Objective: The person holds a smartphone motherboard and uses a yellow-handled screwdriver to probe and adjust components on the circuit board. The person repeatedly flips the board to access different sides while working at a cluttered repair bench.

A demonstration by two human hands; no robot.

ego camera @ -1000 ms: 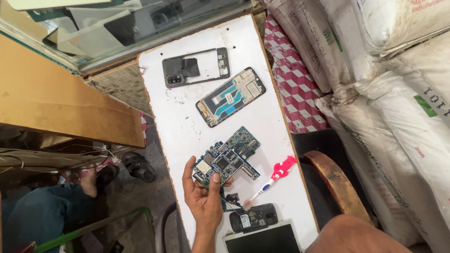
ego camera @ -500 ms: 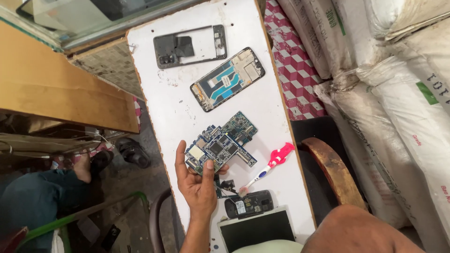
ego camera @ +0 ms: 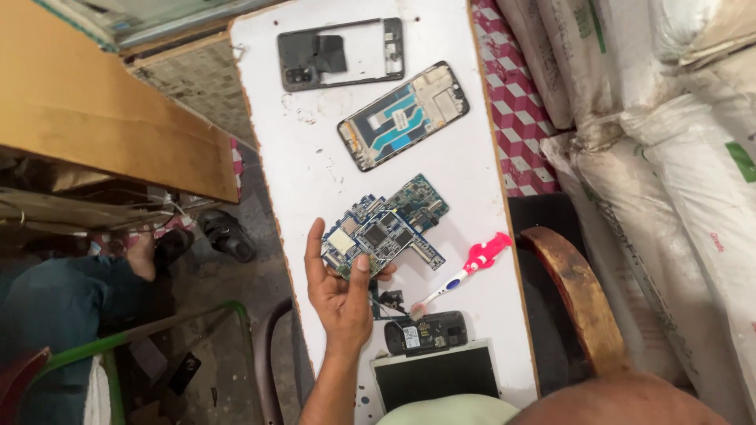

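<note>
My left hand (ego camera: 340, 293) reaches up from the bottom edge and grips a blue-green phone circuit board (ego camera: 383, 230) by its lower left corner, thumb on top, over the white table (ego camera: 311, 165). Beyond the board lie a phone frame with blue flex cables (ego camera: 403, 116) and an empty black phone frame (ego camera: 339, 55). A pink and white toothbrush (ego camera: 465, 271) lies just right of the hand. A small black phone body (ego camera: 425, 332) and a dark screen panel (ego camera: 437, 376) sit near the front edge. My right hand is out of view.
Stacked white sacks (ego camera: 677, 134) fill the right side, beside a red and white checked cloth (ego camera: 520, 110). A curved wooden chair arm (ego camera: 579, 295) stands right of the table. At the left are a wooden counter (ego camera: 102, 118), a dark sandal (ego camera: 228, 234) and another person's jeans-clad leg (ego camera: 55, 303).
The view has shifted so the table sits lower and nearer. My left hand still holds the circuit board, turned slightly in its grip. The parts on the table have not moved.
</note>
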